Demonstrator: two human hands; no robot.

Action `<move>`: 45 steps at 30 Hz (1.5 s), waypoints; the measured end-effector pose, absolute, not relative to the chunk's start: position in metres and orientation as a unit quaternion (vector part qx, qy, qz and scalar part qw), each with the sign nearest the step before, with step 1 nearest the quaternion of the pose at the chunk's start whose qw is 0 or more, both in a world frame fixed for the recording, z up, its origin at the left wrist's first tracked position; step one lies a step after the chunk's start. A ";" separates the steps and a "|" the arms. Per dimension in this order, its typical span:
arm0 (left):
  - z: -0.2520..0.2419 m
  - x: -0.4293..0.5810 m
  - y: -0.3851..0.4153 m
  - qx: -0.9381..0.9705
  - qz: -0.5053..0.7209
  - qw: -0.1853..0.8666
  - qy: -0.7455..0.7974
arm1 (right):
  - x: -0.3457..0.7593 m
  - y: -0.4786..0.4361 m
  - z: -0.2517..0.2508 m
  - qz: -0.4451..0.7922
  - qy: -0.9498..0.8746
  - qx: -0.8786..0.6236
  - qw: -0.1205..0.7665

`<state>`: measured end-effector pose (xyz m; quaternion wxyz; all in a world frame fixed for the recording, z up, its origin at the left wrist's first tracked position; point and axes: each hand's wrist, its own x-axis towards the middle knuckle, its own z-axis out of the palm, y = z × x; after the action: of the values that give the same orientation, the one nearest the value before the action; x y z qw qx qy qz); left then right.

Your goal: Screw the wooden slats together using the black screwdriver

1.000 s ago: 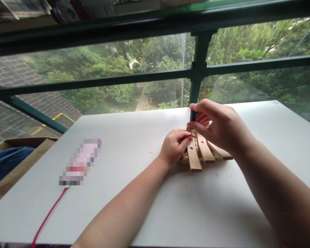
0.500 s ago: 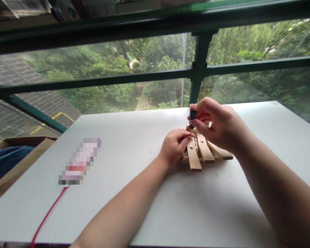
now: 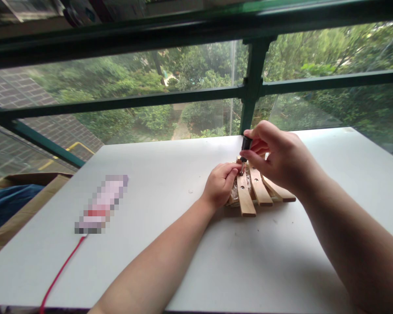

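Step in hand reads as driving a screw: your right hand (image 3: 271, 147) has thumb and fingers closed around the black-handled screwdriver (image 3: 246, 144), tilted a little, its tip down at a dark fitting (image 3: 241, 173) on the leftmost wooden slat (image 3: 247, 204). That slat lies right of centre on the white table (image 3: 134, 257), over clear wrapping (image 3: 233, 195), with a middle slat (image 3: 262, 195) and a right-hand slat (image 3: 283, 195) fanned beside it. Your left hand (image 3: 219, 184) is curled low at the slat's left side, thumb and forefinger drawn close together near the tip; whether they pinch anything or merely steady the work, I cannot tell. Next move, I judge, calls for bringing the shaft square to the slat, pressing straight down and turning, fingertips clear in case the tip slips. Nearer you on that slat, another screw head (image 3: 243, 187) shows. Hard to make out: whether the tip is seated, and how deep the fitting sits. Your right hand covers the slats' far ends; your left hides part of the wrapping and whatever lies under it. A pixelated item (image 3: 103, 198) on the left is unreadable; its red cable (image 3: 60, 274) runs out of frame.
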<state>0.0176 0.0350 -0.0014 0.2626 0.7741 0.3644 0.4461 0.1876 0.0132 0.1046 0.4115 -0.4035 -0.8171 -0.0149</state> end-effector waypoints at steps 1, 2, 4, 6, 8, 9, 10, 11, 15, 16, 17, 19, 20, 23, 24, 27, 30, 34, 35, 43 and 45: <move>-0.002 0.018 0.035 0.770 0.447 0.267 0.369 | 0.187 0.013 0.105 -0.014 -0.818 -0.403 0.411; -0.002 0.018 0.035 0.767 0.448 0.271 0.371 | 0.187 0.013 0.105 -0.014 -0.819 -0.403 0.409; -0.001 0.018 0.035 0.765 0.447 0.280 0.369 | 0.187 0.012 0.106 -0.012 -0.820 -0.402 0.408; 0.000 0.018 0.035 0.766 0.446 0.283 0.366 | 0.186 0.012 0.106 -0.009 -0.822 -0.399 0.406; 0.001 0.018 0.034 0.765 0.448 0.280 0.369 | 0.186 0.012 0.106 -0.009 -0.825 -0.395 0.403; 0.001 0.018 0.034 0.764 0.449 0.279 0.370 | 0.186 0.012 0.105 -0.008 -0.826 -0.394 0.402; 0.002 0.018 0.034 0.763 0.449 0.277 0.372 | 0.186 0.012 0.105 -0.006 -0.827 -0.394 0.402; 0.002 0.018 0.034 0.764 0.449 0.277 0.373 | 0.186 0.012 0.104 0.000 -0.827 -0.394 0.402; 0.003 0.019 0.034 0.761 0.454 0.275 0.374 | 0.188 0.011 0.103 0.031 -0.841 -0.382 0.383; 0.003 0.019 0.034 0.761 0.455 0.275 0.372 | 0.188 0.011 0.103 0.034 -0.846 -0.376 0.377; 0.003 0.019 0.033 0.761 0.456 0.275 0.371 | 0.188 0.011 0.103 0.036 -0.850 -0.368 0.374; 0.004 0.019 0.033 0.763 0.455 0.275 0.368 | 0.187 0.012 0.104 0.042 -0.856 -0.351 0.376; 0.004 0.019 0.033 0.764 0.454 0.273 0.368 | 0.187 0.012 0.104 0.045 -0.858 -0.343 0.379; 0.004 0.019 0.033 0.767 0.453 0.266 0.368 | 0.186 0.012 0.105 0.035 -0.858 -0.334 0.389; 0.004 0.019 0.033 0.769 0.453 0.263 0.368 | 0.186 0.012 0.106 0.025 -0.856 -0.337 0.391; 0.004 0.019 0.033 0.771 0.454 0.259 0.364 | 0.187 0.012 0.107 0.002 -0.852 -0.351 0.390; 0.004 0.019 0.033 0.770 0.456 0.259 0.363 | 0.187 0.012 0.107 -0.012 -0.851 -0.358 0.384; 0.004 0.019 0.033 0.772 0.454 0.260 0.361 | 0.187 0.012 0.108 -0.027 -0.856 -0.362 0.368; 0.005 0.019 0.033 0.772 0.453 0.260 0.361 | 0.187 0.011 0.108 -0.029 -0.857 -0.362 0.366; 0.004 0.019 0.033 0.772 0.456 0.263 0.356 | 0.186 0.012 0.108 -0.050 -0.857 -0.361 0.366; 0.004 0.018 0.033 0.770 0.452 0.263 0.364 | 0.187 0.012 0.108 -0.053 -0.856 -0.360 0.366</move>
<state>0.0182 0.0328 0.0036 0.2634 0.7703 0.3640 0.4524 0.1867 0.0124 0.1083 0.3661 -0.3604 -0.8563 -0.0529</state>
